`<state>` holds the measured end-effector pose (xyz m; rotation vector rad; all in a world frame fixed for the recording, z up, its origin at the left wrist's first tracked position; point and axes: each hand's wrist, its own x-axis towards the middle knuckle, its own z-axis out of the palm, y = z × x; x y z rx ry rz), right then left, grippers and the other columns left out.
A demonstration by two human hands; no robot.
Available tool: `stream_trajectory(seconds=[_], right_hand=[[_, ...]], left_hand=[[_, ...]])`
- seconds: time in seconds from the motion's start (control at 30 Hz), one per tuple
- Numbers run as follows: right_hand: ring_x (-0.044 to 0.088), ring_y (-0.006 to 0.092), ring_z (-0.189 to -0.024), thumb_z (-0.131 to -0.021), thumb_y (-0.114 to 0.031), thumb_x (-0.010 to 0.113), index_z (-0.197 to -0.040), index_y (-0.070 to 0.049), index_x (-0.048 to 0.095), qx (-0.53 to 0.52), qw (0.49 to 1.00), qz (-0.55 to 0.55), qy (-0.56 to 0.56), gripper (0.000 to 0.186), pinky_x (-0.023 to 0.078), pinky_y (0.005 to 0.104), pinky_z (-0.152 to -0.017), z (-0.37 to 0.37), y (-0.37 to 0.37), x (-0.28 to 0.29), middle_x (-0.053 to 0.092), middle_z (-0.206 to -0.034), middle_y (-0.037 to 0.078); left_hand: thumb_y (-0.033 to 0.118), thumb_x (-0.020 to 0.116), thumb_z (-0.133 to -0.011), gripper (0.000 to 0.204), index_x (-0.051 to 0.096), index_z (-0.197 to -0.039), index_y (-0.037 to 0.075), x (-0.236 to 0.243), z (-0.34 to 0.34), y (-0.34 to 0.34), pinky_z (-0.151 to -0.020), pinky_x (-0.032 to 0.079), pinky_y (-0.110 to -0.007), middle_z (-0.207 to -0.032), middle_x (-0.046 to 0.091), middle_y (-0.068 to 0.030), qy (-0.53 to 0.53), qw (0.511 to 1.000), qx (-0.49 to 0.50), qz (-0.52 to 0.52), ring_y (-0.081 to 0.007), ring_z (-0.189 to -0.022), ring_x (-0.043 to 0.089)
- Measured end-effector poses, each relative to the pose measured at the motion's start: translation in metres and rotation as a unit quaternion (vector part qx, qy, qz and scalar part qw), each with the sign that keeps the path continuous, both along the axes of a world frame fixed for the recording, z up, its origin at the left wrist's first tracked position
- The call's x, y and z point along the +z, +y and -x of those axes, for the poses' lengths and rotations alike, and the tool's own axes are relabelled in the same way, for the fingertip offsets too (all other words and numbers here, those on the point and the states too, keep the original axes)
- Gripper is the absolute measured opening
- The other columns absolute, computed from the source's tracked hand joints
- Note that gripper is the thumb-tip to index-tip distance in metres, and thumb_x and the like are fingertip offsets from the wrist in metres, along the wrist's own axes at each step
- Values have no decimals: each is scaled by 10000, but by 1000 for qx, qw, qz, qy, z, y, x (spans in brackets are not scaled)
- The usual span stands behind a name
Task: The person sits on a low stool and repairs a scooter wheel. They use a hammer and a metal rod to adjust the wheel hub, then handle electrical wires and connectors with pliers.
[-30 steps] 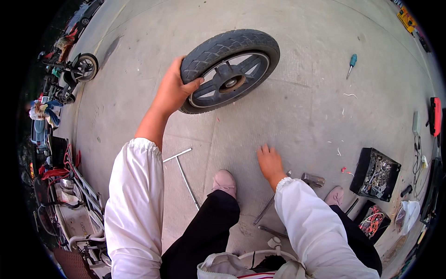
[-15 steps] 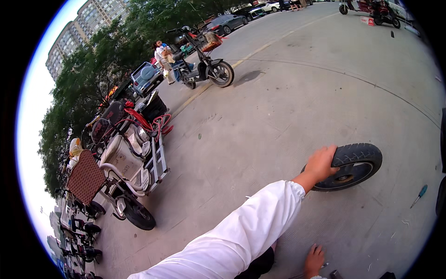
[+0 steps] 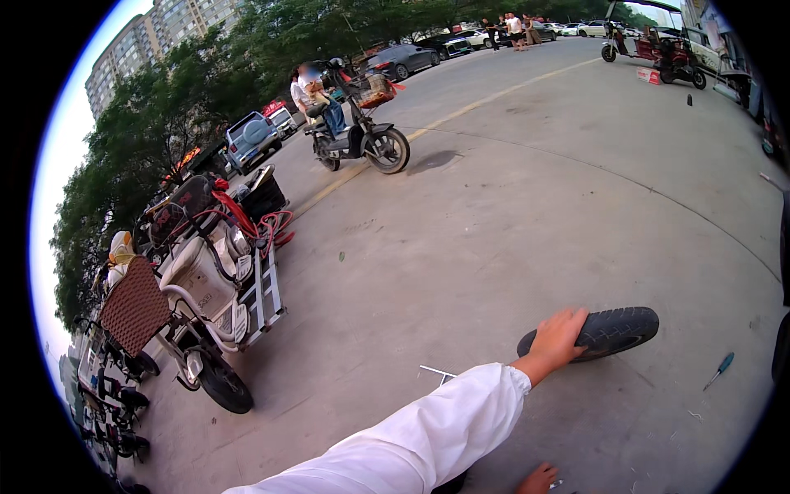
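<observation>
My left hand (image 3: 558, 344), at the end of a white sleeve, is closed over the top of a black tyre on a wheel (image 3: 621, 331). The wheel leans on the concrete, its tread facing up; the hub is mostly hidden. Low in the picture, cut off by the lower edge, my right hand (image 3: 538, 479) is near the ground with its fingers drawn together. A small shiny piece (image 3: 556, 484) lies at its fingertips; whatever the fingers hold is too small to make out. Right of the wheel rests a screwdriver (image 3: 719, 370) with a blue handle.
A cargo tricycle (image 3: 206, 284) with a brown woven seat stands at left. Farther off are an electric bike (image 3: 362, 136) with people beside it, parked cars (image 3: 403, 60) and a red three-wheeler (image 3: 634, 53). A thin white bar (image 3: 436, 374) shows beyond my sleeve.
The wheel has tipped so its tread faces up and its hub no longer shows. My left hand stays on it. My right hand's spread fingers have drawn together, lower in view. The view has shifted.
</observation>
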<state>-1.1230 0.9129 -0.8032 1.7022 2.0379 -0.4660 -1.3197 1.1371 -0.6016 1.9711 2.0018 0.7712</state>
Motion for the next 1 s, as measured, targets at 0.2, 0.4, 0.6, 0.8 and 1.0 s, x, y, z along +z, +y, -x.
stream_trajectory(seconds=[0.2,0.4,0.6,0.8,1.0], right_hand=[[464,392,-1204,-885,-268,524,-1299,-61,507,99,992,1,76,463,392,536,-981,-28,-13,-36,485,-1341,168],[562,328,-1111,-881,-239,575,-1219,-63,572,-53,963,-18,264,380,454,504,-887,-60,-20,-74,614,-1141,147],[612,242,-865,-908,-182,572,-1038,-78,624,-503,450,222,704,174,483,380,-695,-79,-22,24,658,-970,72],[600,219,-828,-921,-214,564,-1045,-76,624,-421,240,251,838,194,471,351,-649,-122,-21,167,676,-970,80],[606,254,-750,-902,-133,529,-1049,-74,554,-437,296,122,840,160,497,327,-546,-160,-40,332,634,-890,119]], left_hand=[[206,763,-746,585,467,-1246,140,6,-14,-5,-858,438,-465,-1074,566,-118,20,1000,-6,21,-334,-1064,553],[216,762,-744,613,456,-1271,146,6,-10,-9,-872,437,-465,-1087,566,-126,22,1000,-11,20,-340,-1064,552],[206,765,-738,627,450,-1278,148,5,-31,-67,-871,421,-464,-1096,542,-126,35,999,-31,0,-335,-1076,533],[207,751,-735,575,490,-1243,140,-55,-78,-165,-917,394,-465,-1099,547,-96,136,987,-76,-24,-295,-1066,548],[302,651,-868,376,575,-1151,66,28,-140,-182,-802,499,-439,-1077,615,-130,-41,978,-201,44,-324,-1008,612]])
